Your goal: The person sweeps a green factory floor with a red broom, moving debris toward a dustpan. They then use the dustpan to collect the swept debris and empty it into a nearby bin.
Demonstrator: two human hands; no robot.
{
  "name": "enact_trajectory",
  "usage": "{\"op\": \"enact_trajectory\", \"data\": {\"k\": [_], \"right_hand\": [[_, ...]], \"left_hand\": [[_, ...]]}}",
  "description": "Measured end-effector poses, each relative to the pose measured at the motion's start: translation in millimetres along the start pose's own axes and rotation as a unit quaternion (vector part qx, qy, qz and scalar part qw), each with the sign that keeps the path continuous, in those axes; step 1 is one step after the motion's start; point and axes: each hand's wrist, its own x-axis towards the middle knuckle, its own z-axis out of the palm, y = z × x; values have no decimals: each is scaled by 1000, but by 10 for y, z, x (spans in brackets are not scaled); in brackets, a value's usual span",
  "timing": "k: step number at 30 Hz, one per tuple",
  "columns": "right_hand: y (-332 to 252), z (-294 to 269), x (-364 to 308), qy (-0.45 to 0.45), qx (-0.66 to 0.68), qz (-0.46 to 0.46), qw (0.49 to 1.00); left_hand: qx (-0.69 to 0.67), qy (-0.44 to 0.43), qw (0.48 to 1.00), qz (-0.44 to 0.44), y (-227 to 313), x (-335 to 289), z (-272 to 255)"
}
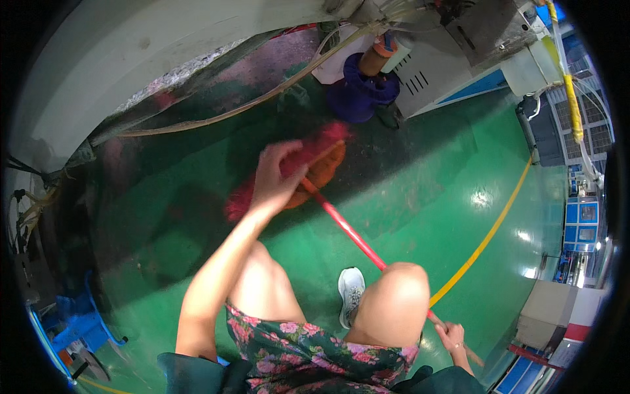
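A broom lies slantwise in front of me, its red bristles (333,136) low over the green floor and an orange head (326,169) behind them. My right hand (451,335), at the lower right, is closed round the broom's red handle (351,231), which passes behind my knee. At the bristles is my left hand (272,176), its fingers curved and smeared by motion. Thumb and forefinger look apart with red bristles showing between them; whether the fingers grip any is unclear.
Beyond the broom a purple-blue container (357,98) stands beside a grey machine cabinet (436,72). A hose (249,113) sags beneath the large pale machine (131,52). A yellow line (489,240) curves along the floor at right. Blue wheeled equipment (82,322) stands at lower left.
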Motion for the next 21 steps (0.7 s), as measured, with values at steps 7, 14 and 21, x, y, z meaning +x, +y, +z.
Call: {"op": "enact_trajectory", "data": {"k": [7, 14, 21], "right_hand": [[-1060, 169, 1829, -15, -39, -232, 972], [-1781, -560, 2359, -111, -12, -185, 976], [-1931, -1236, 2100, -191, 18, -218, 957]], "left_hand": [[-46, -34, 994, -92, 297, -517, -192], [90, -6, 993, -75, 764, -955, -373], [66, 43, 975, -205, 1062, -1191, -270]]}}
